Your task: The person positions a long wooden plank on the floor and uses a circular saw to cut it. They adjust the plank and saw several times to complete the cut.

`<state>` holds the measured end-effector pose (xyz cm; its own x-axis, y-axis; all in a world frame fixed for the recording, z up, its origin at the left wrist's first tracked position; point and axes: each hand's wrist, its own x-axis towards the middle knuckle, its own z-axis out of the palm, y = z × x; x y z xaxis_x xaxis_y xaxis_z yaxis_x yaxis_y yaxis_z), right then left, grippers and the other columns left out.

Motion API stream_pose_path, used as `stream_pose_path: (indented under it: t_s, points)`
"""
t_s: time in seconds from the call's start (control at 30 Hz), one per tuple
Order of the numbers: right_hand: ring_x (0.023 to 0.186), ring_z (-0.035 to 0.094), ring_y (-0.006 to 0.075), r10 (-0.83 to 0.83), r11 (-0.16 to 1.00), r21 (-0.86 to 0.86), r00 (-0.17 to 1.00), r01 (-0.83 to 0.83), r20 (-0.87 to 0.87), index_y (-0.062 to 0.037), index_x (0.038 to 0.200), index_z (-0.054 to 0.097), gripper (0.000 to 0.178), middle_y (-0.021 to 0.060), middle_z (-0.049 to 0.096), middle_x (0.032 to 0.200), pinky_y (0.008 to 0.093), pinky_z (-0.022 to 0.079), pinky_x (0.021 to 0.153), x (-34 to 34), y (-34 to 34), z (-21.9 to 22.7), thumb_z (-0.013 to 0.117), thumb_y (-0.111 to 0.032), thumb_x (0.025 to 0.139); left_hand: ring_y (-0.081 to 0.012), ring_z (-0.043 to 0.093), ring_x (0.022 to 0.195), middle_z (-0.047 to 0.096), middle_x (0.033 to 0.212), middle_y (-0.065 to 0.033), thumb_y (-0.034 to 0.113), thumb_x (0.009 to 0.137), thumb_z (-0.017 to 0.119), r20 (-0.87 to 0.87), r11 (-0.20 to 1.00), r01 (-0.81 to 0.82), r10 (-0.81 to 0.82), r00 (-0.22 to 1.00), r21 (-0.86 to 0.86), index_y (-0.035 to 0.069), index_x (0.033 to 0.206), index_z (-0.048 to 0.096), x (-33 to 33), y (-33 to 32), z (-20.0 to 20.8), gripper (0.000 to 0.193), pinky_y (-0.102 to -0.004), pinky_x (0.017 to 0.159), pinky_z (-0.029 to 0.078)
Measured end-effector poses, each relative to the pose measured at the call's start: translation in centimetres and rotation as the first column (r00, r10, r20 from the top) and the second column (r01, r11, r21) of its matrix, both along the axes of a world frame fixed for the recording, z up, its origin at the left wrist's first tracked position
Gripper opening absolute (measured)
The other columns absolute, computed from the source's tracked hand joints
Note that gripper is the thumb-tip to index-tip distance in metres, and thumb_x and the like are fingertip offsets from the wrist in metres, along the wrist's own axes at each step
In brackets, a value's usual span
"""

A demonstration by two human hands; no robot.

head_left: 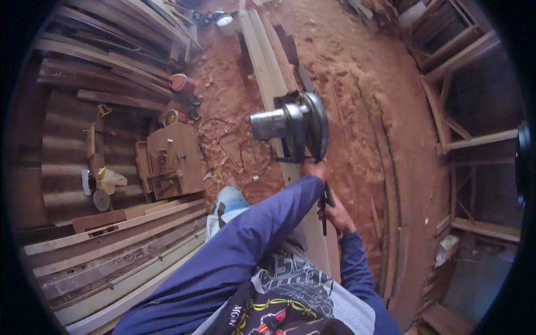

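A circular saw [296, 125] sits on a long wooden beam [267, 58], its silver motor housing pointing left and its round blade guard on the right. My left hand [314, 168] is closed on the near side of the saw, just behind the guard; part of its grip is hidden. Nearer to me, my right hand [339, 215] wraps round the dark rear handle of the saw [328, 195]. The beam runs away from me, and its near part [317, 240] passes under my forearms. The blade itself is hidden from this view.
Sawdust covers the reddish floor [346, 100]. Stacked planks [111, 251] lie at the left, near a wooden box [176, 159] and a red bucket [182, 84]. A lit lamp [223, 20] stands far off. Cables [223, 145] lie left of the beam; timber framing [480, 139] rises at the right.
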<state>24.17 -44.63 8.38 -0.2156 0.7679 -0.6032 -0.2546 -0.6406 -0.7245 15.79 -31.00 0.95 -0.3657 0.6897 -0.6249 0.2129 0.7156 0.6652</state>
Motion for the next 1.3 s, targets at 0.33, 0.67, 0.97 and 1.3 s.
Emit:
stream_pose_path:
  t_s: [0.33, 0.67, 0.97, 1.3]
  points:
    - [0.118, 0.064, 0.0304, -0.020, 1.000, 0.006, 0.991, 0.021, -0.135, -0.0061, 0.157, 0.031, 0.077, 0.0165, 0.048, 0.150, 0.0432, 0.056, 0.096, 0.9, -2.3, -0.1, 0.058, -0.004, 0.085, -0.0199, 0.068, 0.083, 0.070, 0.092, -0.0094, 0.051, 0.094, 0.067, 0.429, 0.385, 0.923, -0.834, 0.347, 0.002, 0.000, 0.108, 0.067, -14.1, -0.6, 7.5, 0.052, -0.0355, 0.076, 0.055]
    - [0.107, 0.063, 0.0282, 0.283, 0.815, 0.314, 0.808, -0.486, 0.517, 0.0016, 0.150, 0.045, 0.061, 0.0183, 0.063, 0.117, 0.0392, 0.052, 0.093, -10.3, 5.5, 9.3, 0.058, -0.004, 0.091, -0.0308, 0.060, 0.123, 0.064, 0.129, -0.0188, 0.075, 0.090, 0.056, 0.446, 0.402, 0.894, -0.849, 0.283, 0.197, 0.004, 0.145, 0.048, -23.9, -3.9, 11.6, 0.091, -0.0405, 0.103, 0.048]
    - [0.135, 0.051, 0.0340, 0.258, 0.359, 0.533, 0.631, -0.766, 0.732, 0.0007, 0.149, 0.045, 0.058, 0.0231, 0.052, 0.145, 0.0408, 0.038, 0.114, -26.6, 14.5, 12.6, 0.060, -0.006, 0.094, -0.0251, 0.068, 0.087, 0.065, 0.094, -0.0139, 0.051, 0.101, 0.059, 0.943, 0.836, -0.536, 0.260, 0.210, -0.112, 0.006, 0.123, 0.052, -33.8, 0.3, 5.6, 0.051, -0.0436, 0.079, 0.058]
    - [0.117, 0.057, 0.0419, -0.788, 0.582, 0.497, -0.295, -0.643, 0.541, 0.0026, 0.133, 0.054, 0.059, 0.0248, 0.058, 0.131, 0.0502, 0.045, 0.104, -20.3, 22.0, 6.7, 0.073, -0.036, 0.093, -0.0253, 0.070, 0.080, 0.073, 0.091, -0.0139, 0.040, 0.080, 0.077, 0.099, 0.790, -0.566, 0.599, 0.795, -0.237, -0.001, 0.092, 0.073, -62.4, -1.0, -26.0, 0.042, -0.0418, 0.074, 0.055]
